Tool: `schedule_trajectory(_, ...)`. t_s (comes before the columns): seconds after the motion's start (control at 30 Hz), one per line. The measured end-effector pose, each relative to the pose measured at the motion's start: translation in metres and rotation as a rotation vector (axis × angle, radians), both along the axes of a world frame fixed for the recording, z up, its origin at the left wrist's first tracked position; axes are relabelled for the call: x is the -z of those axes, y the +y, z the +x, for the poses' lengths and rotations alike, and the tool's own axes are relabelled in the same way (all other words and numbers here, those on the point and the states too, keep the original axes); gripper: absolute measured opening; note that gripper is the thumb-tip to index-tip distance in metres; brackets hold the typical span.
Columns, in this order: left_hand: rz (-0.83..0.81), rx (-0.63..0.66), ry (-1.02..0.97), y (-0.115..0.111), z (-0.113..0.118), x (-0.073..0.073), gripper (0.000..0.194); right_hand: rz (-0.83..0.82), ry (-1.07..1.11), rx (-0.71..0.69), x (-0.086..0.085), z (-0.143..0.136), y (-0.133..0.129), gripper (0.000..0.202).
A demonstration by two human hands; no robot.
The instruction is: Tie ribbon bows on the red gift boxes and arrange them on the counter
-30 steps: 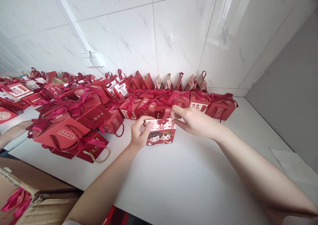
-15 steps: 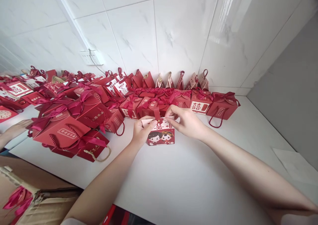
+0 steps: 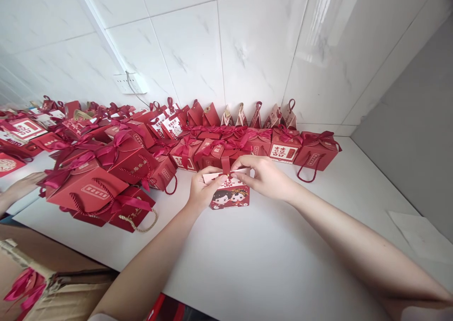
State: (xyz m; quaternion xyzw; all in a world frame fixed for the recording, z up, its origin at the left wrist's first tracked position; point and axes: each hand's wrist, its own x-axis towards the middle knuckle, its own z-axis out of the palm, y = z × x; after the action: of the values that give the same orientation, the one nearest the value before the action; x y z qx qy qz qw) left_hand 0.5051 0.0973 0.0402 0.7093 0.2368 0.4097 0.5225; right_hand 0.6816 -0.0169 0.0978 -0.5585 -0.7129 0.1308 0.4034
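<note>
A small red and white gift box [image 3: 230, 198] with two cartoon figures on its front stands upright on the white table. A red ribbon loop [image 3: 225, 165] rises from its top edge. My left hand [image 3: 204, 187] grips the box's top at the left, thumb on the front near the ribbon and fingers behind. My right hand [image 3: 260, 175] pinches the same top edge from the right, its thumb beside the ribbon. The two thumbs almost meet at the ribbon's base. What the fingers behind the box touch is hidden.
Behind stands a row of red boxes with bows [image 3: 260, 141]. More red boxes [image 3: 88, 179] are heaped to the left, near another person's hand [image 3: 24, 186]. An open cardboard carton [image 3: 71, 292] is at the lower left. White paper [image 3: 421, 236] lies at the right.
My right hand has lowered slightly, its fingers closer to the top edge. The box's top looks more pressed together, and the box has barely shifted.
</note>
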Motion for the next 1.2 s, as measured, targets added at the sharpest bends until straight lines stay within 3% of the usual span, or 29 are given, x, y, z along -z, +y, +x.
schedule_trajectory(0.23, 0.0, 0.056, 0.012, 0.002, 0.0, 0.001, 0.032, -0.001, -0.034, -0.004, 0.0, -0.001, 0.0, 0.01)
schedule_trajectory(0.37, -0.029, 0.102, -0.025, 0.007, -0.001, 0.003, 0.033, -0.039, 0.066, -0.01, 0.007, 0.001, 0.006, 0.015)
schedule_trajectory(0.47, -0.063, 0.208, 0.091, 0.021, -0.007, 0.003, 0.035, -0.014, 0.255, 0.027, 0.03, -0.001, 0.016, 0.025)
schedule_trajectory(0.57, -0.057, 0.465, 0.4, 0.04, -0.02, 0.0, 0.052, 0.05, 0.452, 0.123, 0.064, -0.01, 0.026, 0.036)
schedule_trajectory(0.67, -0.04, 0.608, 0.603, 0.054, -0.03, -0.001, 0.066, -0.058, 0.516, 0.104, 0.092, -0.015, 0.031, 0.043)
schedule_trajectory(0.83, 0.002, 0.608, 0.598, 0.06, -0.033, 0.005, 0.069, -0.178, 0.528, -0.017, 0.106, -0.005, 0.035, 0.051)
schedule_trajectory(1.03, 0.132, 0.55, 0.642, 0.063, -0.035, 0.004, 0.095, -0.17, 0.541, -0.053, 0.112, 0.004, 0.041, 0.054)
schedule_trajectory(1.2, 0.05, 0.553, 0.606, 0.067, -0.042, -0.01, 0.077, -0.083, 0.596, 0.014, 0.118, -0.004, 0.039, 0.057)
